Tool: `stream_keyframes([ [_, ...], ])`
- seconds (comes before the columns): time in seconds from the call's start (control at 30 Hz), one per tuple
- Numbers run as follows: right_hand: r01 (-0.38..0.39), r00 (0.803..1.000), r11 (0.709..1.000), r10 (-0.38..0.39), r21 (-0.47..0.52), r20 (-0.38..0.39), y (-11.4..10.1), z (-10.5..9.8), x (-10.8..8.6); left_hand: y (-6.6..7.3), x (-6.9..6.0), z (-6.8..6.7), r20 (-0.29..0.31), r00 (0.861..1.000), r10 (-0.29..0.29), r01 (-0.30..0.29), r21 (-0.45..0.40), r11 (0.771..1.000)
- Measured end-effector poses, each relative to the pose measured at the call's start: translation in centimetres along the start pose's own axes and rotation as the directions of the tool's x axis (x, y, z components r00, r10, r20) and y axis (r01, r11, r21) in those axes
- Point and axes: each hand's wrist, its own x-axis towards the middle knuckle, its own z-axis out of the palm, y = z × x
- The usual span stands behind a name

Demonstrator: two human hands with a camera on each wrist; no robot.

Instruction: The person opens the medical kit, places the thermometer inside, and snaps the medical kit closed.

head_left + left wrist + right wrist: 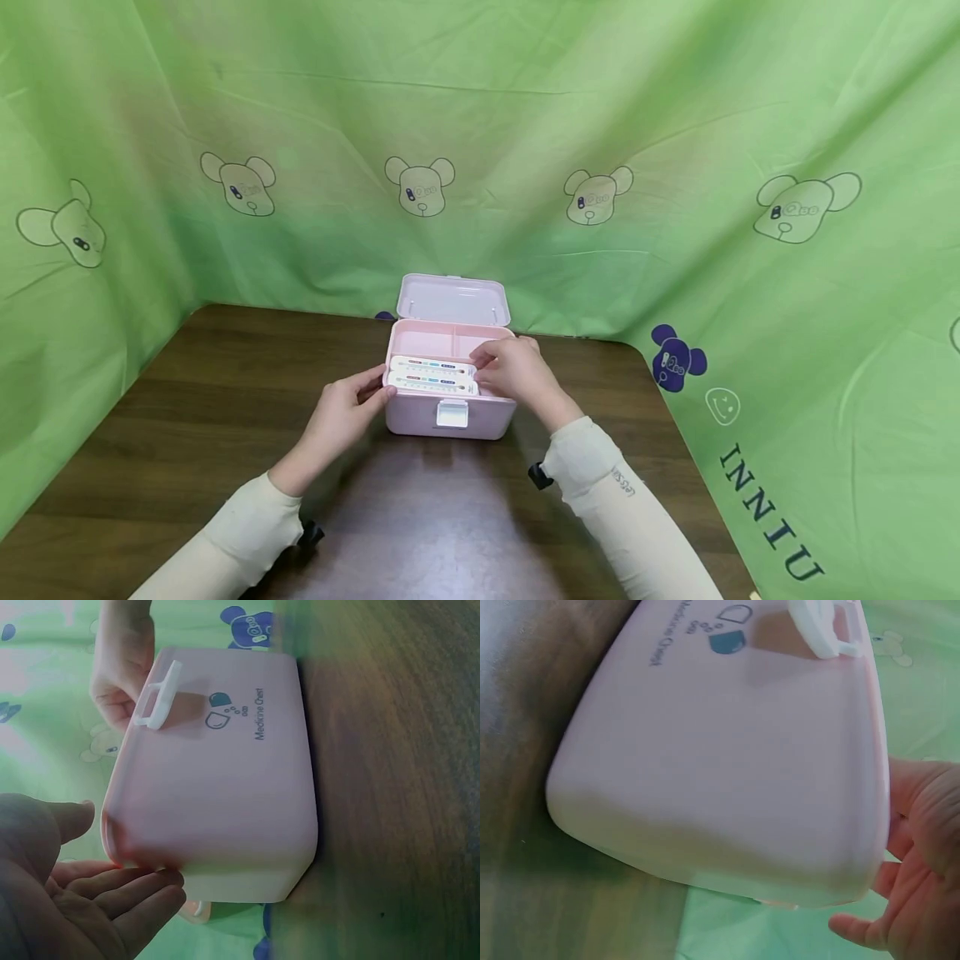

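Observation:
A pink medicine chest (450, 417) stands on the table with its lid (453, 300) raised at the back. Two long white thermometers (431, 384) with coloured markings lie side by side in the front of its tray. My left hand (347, 415) is at the chest's left end. In the left wrist view its fingers (139, 889) lie nearly straight against that end, the thumb apart. My right hand (516, 367) reaches over the right part of the tray, fingertips at the thermometers' right ends. The chest wall hides its grip in the right wrist view.
The pink tray has divided compartments (422, 340) behind the thermometers. A white latch (452, 413) hangs on the chest's front. Brown wooden table (225, 400) surrounds the chest, and a green printed curtain (510, 108) encloses the back and sides.

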Motion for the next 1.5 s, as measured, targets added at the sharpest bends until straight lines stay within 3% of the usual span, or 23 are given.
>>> stream_keyframes([
  [0.17, 0.015, 0.994, 0.999, -0.011, 0.036, -0.104, 0.6, 0.5, -0.8, -0.1, 0.4, -0.4, 0.003, 1.0, 0.008, -0.008, 0.005, 1.0],
  [0.33, 0.047, 0.976, 0.992, -0.022, 0.114, -0.217, 1.3, 0.7, -1.2, -0.2, 0.9, -1.1, -0.01, 1.0, 0.007, -0.006, 0.053, 0.999],
  [0.53, 0.017, 0.967, 0.969, 0.047, 0.247, -0.249, 2.4, -0.3, -1.9, -0.2, 2.1, -2.3, -0.03, 0.999, 0.021, -0.018, 0.093, 0.995],
  [0.77, -0.045, 0.951, 0.963, 0.123, 0.268, -0.284, 4.7, -2.1, -1.8, -0.8, 4.9, -2.3, -0.048, 0.998, 0.042, -0.039, 0.061, 0.997],
  [1.0, -0.077, 0.94, 0.931, 0.187, 0.357, -0.285, 7.0, -1.7, -0.5, -2.2, 8.7, -2.7, -0.001, 0.998, -0.057, 0.057, 0.031, 0.998],
  [1.17, -0.138, 0.95, 0.891, 0.243, 0.432, -0.198, 8.7, -1.0, 0.5, -2.7, 11.1, -2.3, 0.05, 0.992, -0.12, 0.119, 0.015, 0.993],
  [1.37, -0.206, 0.972, 0.852, 0.236, 0.481, 0.0, 10.0, 0.0, 1.3, -3.5, 12.7, -0.9, 0.083, 0.982, -0.172, 0.182, -0.127, 0.975],
  [1.5, -0.235, 0.969, 0.77, 0.23, 0.593, 0.086, 10.2, 0.4, 1.4, -3.5, 13.2, 0.2, 0.099, 0.978, -0.183, 0.204, -0.279, 0.938],
])
